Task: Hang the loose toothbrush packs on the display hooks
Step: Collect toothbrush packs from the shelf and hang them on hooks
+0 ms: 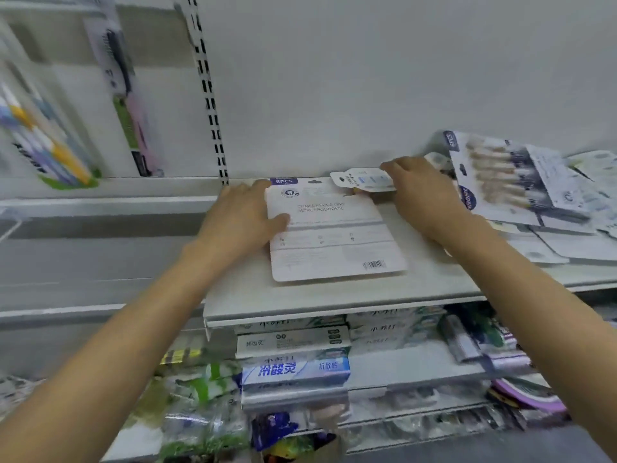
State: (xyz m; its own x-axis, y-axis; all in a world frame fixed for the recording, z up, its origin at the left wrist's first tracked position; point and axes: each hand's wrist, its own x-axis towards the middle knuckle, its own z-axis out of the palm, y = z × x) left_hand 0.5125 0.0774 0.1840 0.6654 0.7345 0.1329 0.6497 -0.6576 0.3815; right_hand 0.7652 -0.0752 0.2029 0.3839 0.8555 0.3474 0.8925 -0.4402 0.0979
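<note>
Lower shelves: toothpaste boxes (295, 365) stacked below you, nothing to do with this job.
Left hand (245, 217): your thumb lies on top of the big six-piece pack (330, 232) and your fingers curl over its left edge, so you have it gripped.
Big pack: lying face down on the white shelf (334, 299), hang hole at the far end.
Handling: a light, stiff card, slick I'd say; take it by the top corners near the hole.
Right hand (422, 192): fingers curled over a small pack (362, 178), holding its right end, its hang tab pointing left.
Loose pile (521, 182): more packs heaped at far right.
Hung packs (125, 88): already up at far left; hooks too blurred to make out.
</note>
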